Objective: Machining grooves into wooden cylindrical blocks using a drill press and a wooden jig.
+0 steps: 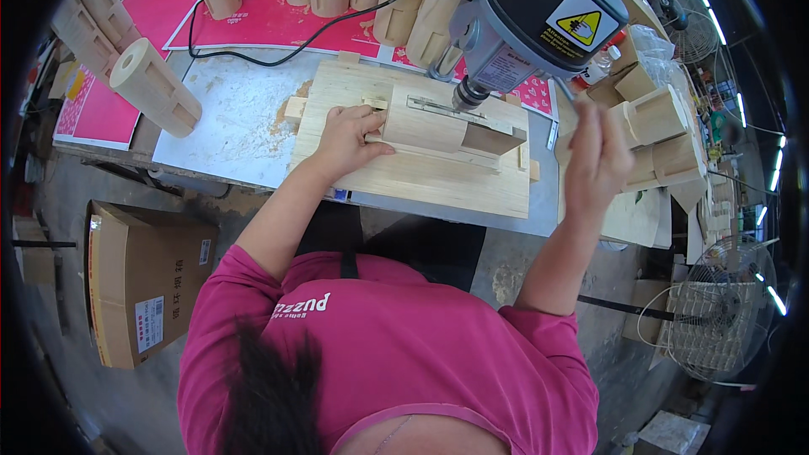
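On a pale wooden board (413, 181) lies a rounded wooden block (421, 131) with a slot along its top and a cutaway at its right end. My left hand (350, 139) grips the block's left end, fingers behind and thumb in front. Above the slot hangs the chuck (469, 94) of a drill press (539, 17); whether a bit touches the wood I cannot make out. To the right, my right hand (600, 152) is raised and blurred, its curled fingers meeting the end of the drill press lever (565, 89).
Several wooden cylinders stand along the back on pink sheets (286, 34). One wooden cylinder (156, 88) stands at the left, more pieces (657, 118) at the right. A black cable (312, 38) crosses the table. A cardboard box (143, 282) and a fan (716, 312) flank me.
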Motion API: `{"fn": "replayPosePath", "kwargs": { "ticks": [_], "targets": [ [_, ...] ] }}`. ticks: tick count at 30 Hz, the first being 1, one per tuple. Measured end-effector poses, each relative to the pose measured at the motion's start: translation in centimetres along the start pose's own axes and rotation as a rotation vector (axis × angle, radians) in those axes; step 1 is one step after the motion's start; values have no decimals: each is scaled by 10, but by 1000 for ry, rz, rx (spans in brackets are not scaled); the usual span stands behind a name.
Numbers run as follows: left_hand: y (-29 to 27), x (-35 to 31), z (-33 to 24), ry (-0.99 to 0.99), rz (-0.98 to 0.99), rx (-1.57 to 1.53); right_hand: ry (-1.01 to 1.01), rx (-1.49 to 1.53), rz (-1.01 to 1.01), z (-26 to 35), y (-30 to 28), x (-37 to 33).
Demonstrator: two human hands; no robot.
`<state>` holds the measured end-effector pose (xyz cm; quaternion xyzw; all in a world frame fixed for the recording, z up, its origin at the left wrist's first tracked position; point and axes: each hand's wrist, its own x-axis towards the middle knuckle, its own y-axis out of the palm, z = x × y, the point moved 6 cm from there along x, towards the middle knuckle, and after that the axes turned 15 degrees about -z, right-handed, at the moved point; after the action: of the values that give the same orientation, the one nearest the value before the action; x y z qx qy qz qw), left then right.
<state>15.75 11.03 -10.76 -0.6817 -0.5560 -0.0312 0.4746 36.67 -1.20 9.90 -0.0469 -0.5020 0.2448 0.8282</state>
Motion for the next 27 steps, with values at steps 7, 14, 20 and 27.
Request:
{"fn": "replayPosePath", "kwargs": {
  "ticks": [7,14,20,27],
  "targets": [
    [0,3,0,12,5,5,-139,218,-166,-50,36,-72],
    [-1,-1,0,5,-9,-8,-269,233,-213,-52,32,-68],
    [8,4,-12,24,-16,30,-116,82,-174,-3,16,62],
    [26,8,-29,0,-25,-31,-15,172,-30,-45,60,111]
  ]
}}
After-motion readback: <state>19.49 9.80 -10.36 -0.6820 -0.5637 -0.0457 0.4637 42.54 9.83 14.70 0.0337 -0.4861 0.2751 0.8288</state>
